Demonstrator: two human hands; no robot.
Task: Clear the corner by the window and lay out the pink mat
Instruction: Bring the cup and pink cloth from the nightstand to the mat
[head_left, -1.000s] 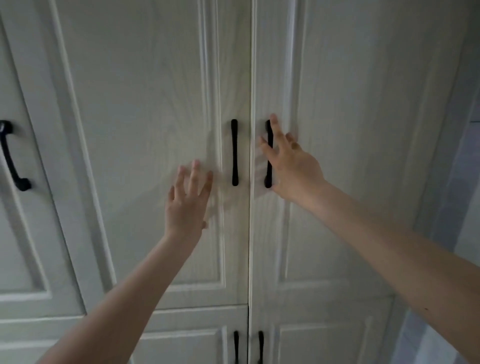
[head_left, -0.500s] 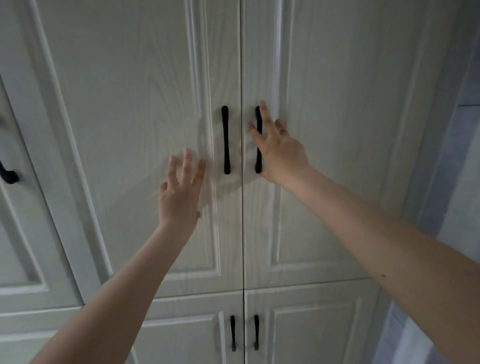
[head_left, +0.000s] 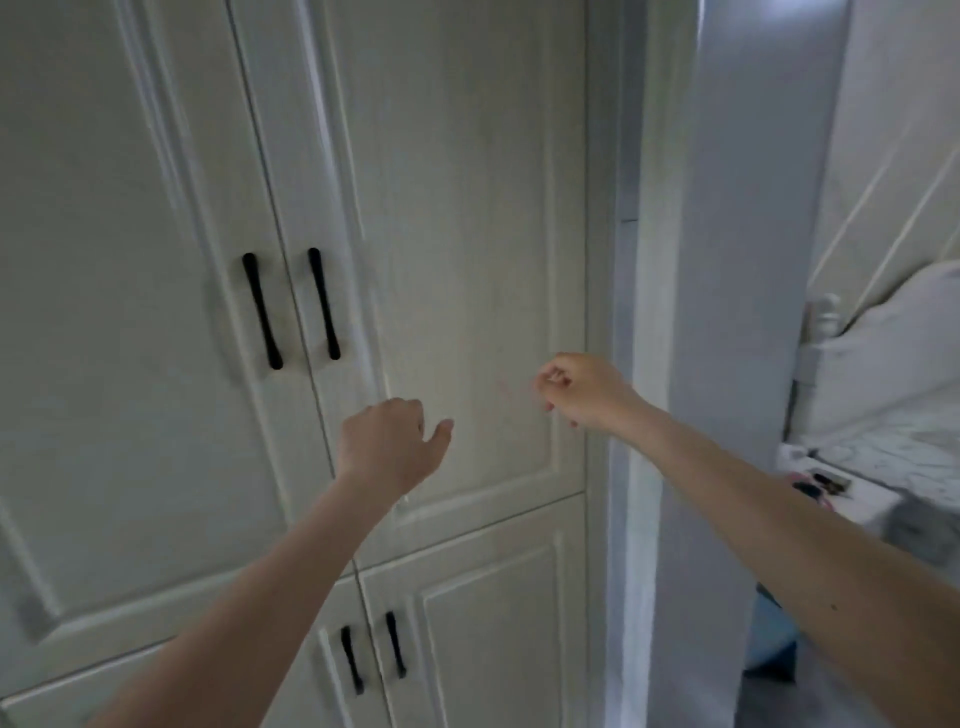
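No pink mat or window corner shows in this view. I face a white wardrobe (head_left: 467, 208) with its doors closed; the upper pair carries two black bar handles (head_left: 293, 309). My left hand (head_left: 387, 447) is raised in front of the right upper door with its fingers curled and thumb out, holding nothing. My right hand (head_left: 582, 389) is raised near that door's right edge, fingers curled in toward the palm, also holding nothing. Neither hand touches a handle.
Lower wardrobe doors with short black handles (head_left: 373, 652) sit below. A grey-white door frame (head_left: 727, 260) stands right of the wardrobe. Past it are white bedding (head_left: 893, 353) and a white surface (head_left: 852, 501) with small dark items on it.
Both hands have come off the upper doors and their handles and curled from flat fingers. The view has swung right, bringing the door frame and bedding into sight.
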